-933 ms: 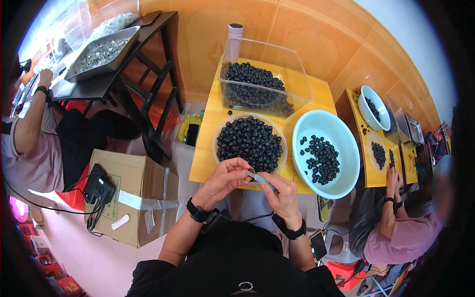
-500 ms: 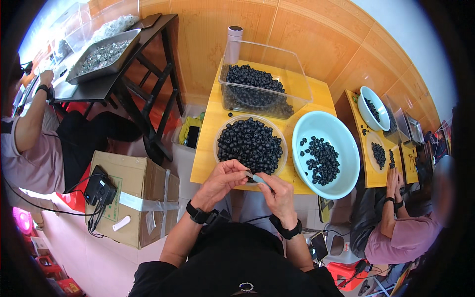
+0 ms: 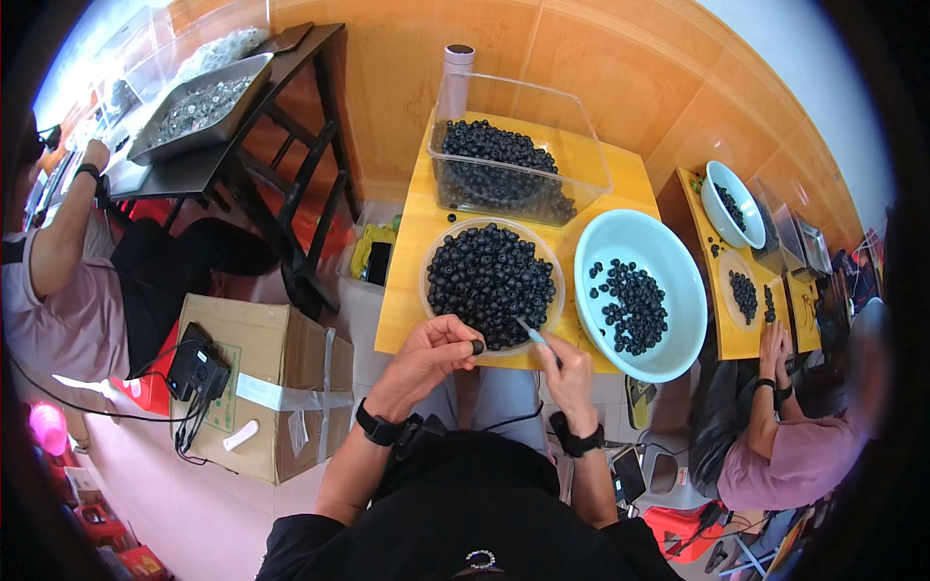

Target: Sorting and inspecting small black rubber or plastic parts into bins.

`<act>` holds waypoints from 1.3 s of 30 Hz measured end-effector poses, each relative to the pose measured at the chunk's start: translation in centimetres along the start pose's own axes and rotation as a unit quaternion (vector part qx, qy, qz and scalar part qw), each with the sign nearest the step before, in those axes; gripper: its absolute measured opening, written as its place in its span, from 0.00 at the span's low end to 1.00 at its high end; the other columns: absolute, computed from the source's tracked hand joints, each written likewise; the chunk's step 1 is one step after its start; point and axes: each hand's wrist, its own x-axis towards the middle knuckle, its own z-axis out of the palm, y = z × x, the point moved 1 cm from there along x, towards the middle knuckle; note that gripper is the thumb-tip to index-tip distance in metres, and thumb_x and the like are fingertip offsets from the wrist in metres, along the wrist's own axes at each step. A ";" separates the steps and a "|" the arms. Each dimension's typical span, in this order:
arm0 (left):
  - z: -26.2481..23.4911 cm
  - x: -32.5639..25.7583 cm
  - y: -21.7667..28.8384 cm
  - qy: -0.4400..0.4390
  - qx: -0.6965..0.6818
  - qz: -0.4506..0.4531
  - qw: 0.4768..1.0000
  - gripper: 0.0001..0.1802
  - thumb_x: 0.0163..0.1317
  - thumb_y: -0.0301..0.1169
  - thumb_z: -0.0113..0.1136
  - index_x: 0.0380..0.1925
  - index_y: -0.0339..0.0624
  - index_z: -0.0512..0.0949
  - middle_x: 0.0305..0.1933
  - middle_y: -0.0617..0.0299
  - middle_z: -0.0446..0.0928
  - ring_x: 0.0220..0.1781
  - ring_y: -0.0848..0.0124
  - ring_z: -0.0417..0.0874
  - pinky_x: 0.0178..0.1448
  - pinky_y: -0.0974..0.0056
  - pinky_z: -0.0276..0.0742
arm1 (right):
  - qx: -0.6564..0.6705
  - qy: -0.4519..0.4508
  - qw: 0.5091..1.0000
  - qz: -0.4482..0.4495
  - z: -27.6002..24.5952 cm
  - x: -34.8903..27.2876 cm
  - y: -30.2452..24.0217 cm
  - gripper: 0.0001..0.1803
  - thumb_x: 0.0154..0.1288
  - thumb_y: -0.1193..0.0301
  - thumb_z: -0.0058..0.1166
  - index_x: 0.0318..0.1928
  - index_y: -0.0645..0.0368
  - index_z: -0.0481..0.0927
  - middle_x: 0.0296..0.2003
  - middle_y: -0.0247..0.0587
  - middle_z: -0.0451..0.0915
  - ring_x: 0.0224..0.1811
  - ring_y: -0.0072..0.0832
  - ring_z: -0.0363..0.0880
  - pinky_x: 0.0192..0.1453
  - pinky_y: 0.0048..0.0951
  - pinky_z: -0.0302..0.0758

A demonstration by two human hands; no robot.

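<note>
Between my left hand's thumb and fingertips is a small round black bead-like part. My right hand grips a slim tool with a light blue handle and a narrow grey metal end, like a small knife. Its tip points toward the heap of black beads, several with a visible hole, in a shallow round clear tray. Both hands are at the table's near edge, just in front of that tray. The two hands are apart from each other.
On the yellow table, a clear rectangular bin of black beads stands behind, beside a pink bottle. A light blue basin with beads sits right. A cardboard box stands left. Co-workers sit on both sides.
My right hand has moved right, away from my left, and the tool's tip now points up toward the tray. The black bead in my left fingers now shows plainly.
</note>
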 end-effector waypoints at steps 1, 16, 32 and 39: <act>0.0 -0.1 0.3 0.006 -0.001 0.005 1.000 0.05 0.57 0.21 0.60 0.34 0.38 0.76 0.38 0.57 0.78 0.33 0.75 0.79 0.40 0.72 0.77 | 0.001 -0.002 1.000 0.001 -0.6 -0.1 -0.1 0.10 0.61 0.70 0.55 0.38 0.64 0.82 0.29 0.49 0.81 0.29 0.42 0.81 0.33 0.35 0.74; 0.3 0.7 -4.1 -0.001 0.027 -0.113 0.993 0.09 0.58 0.24 0.62 0.38 0.41 0.74 0.35 0.63 0.79 0.33 0.77 0.81 0.38 0.74 0.79 | 0.156 -0.128 0.979 0.002 -1.6 -0.7 -5.5 0.14 0.52 0.78 0.62 0.42 0.61 0.80 0.32 0.42 0.79 0.32 0.32 0.79 0.35 0.27 0.73; -0.1 5.5 -3.8 0.157 0.613 0.156 0.758 0.11 0.46 0.20 0.65 0.33 0.35 0.77 0.30 0.59 0.78 0.28 0.71 0.78 0.34 0.68 0.74 | -0.066 0.160 0.982 0.079 -7.1 0.1 -1.2 0.14 0.53 0.82 0.58 0.43 0.66 0.78 0.26 0.41 0.70 0.27 0.32 0.70 0.32 0.30 0.66; 1.0 6.1 -4.8 0.150 0.704 0.208 0.662 0.11 0.44 0.18 0.62 0.32 0.37 0.77 0.30 0.53 0.71 0.41 0.52 0.73 0.46 0.55 0.70 | -0.041 0.128 0.988 0.070 -5.6 0.0 -1.9 0.11 0.54 0.81 0.57 0.41 0.66 0.79 0.26 0.45 0.72 0.27 0.36 0.72 0.32 0.31 0.68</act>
